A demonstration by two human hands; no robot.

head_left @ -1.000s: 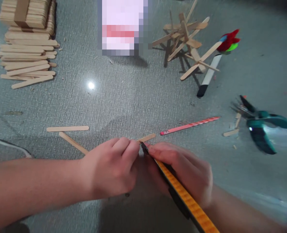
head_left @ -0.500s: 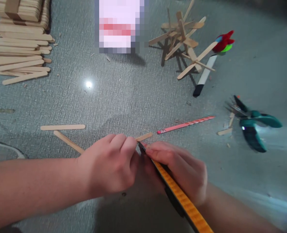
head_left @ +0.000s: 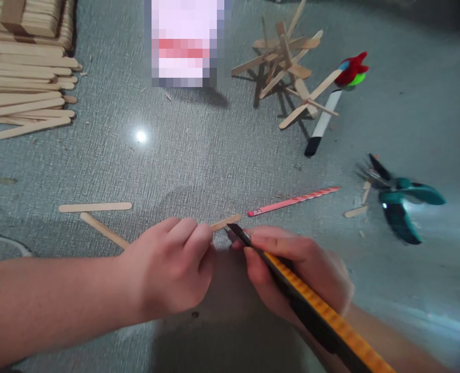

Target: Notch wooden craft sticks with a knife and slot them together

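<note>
My left hand is closed low in the middle, gripping a wooden craft stick whose end pokes out to the right; the rest of the stick is hidden by my fingers. My right hand is wrapped round a yellow and black utility knife. The knife's dark blade points up and left, its tip beside the stick's protruding end; whether it touches the wood I cannot tell. Two more craft sticks lie by my left wrist: a flat one and a slanted one. A red striped pencil rests just beyond my right hand.
Craft sticks are heaped at upper left beside a banded bundle. A stick construction, a white marker and red and green fuzzy pieces occupy the upper right. Teal-handled pliers lie right. A pixelated pinkish object stands at top.
The knife blade has shifted right, away from my left fingers, and my right hand has moved right with it. More of the held stick shows. The whole view has shifted slightly.
</note>
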